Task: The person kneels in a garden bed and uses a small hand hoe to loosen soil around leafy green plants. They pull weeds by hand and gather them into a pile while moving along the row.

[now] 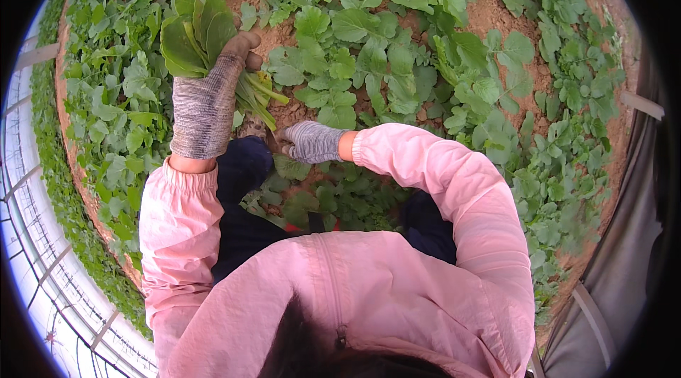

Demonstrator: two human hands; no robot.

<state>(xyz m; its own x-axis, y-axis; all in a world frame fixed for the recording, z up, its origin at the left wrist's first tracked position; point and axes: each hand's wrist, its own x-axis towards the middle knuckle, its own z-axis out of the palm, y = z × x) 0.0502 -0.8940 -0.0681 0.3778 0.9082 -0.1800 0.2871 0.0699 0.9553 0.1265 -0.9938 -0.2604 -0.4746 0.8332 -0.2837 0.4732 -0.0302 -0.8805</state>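
My left hand (213,90), in a grey knit glove with brown-stained fingers, grips a bunch of leafy greens (194,32). Broad, dark green leaves stand out above the thumb, and the pale cut-looking stems (258,96) stick out below the palm toward the right. Close under the stem ends is my right hand (314,142), also gloved, its fingers curled around a thin, brownish blade-like tool (273,141). Most of that tool is hidden by the fingers, so its exact kind is unclear. The right hand is just beside my dark-clad left knee (247,159).
Low leafy plants (362,58) grow in rows all around, with brown soil (484,16) showing between them. Pale film sheeting with a metal frame (32,202) runs along the left. A grey sheet wall (606,250) with light posts stands at the right.
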